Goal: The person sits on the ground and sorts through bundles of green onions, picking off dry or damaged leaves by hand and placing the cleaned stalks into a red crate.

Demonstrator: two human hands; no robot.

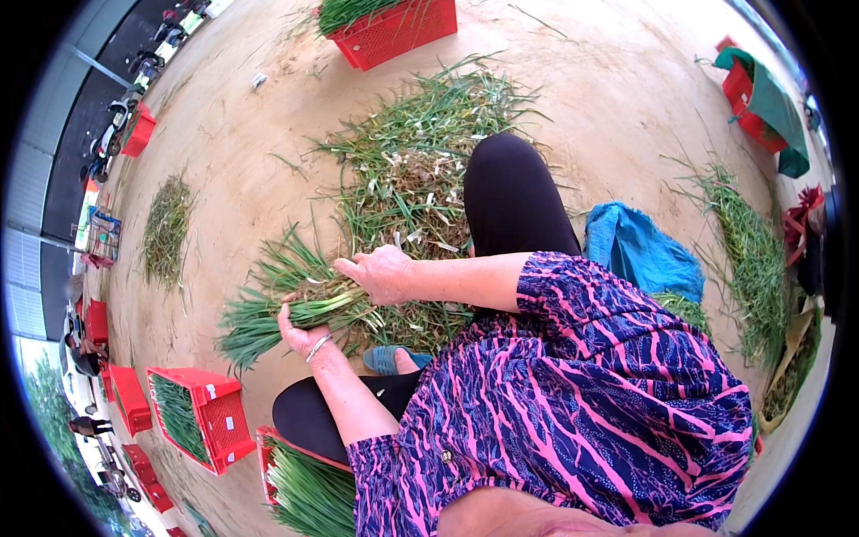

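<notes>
Low over the ground at the centre left, my left hand [302, 336] wraps round a bunch of garlic chives [327, 306], its thumb up along the stalks. The green leaf ends fan out to the left, and the pale stem ends point right. My right hand [380, 273] is closed at those pale ends, one digit stretched out over the bunch; its other fingertips are partly hidden. Brownish withered leaves cling to the upper side of the bunch. More loose chives [291, 259] lie just beyond my left hand. A broad heap of leaf trimmings [420, 161] spreads past both hands.
Red crates of chives stand at the far side [394, 36], at the left [224, 425] and beside my left knee [309, 488]. A blue sack [640, 251] lies at my right. Trimmings lie in piles at left [167, 228] and right [743, 259]. Scooters [112, 134] are parked far left.
</notes>
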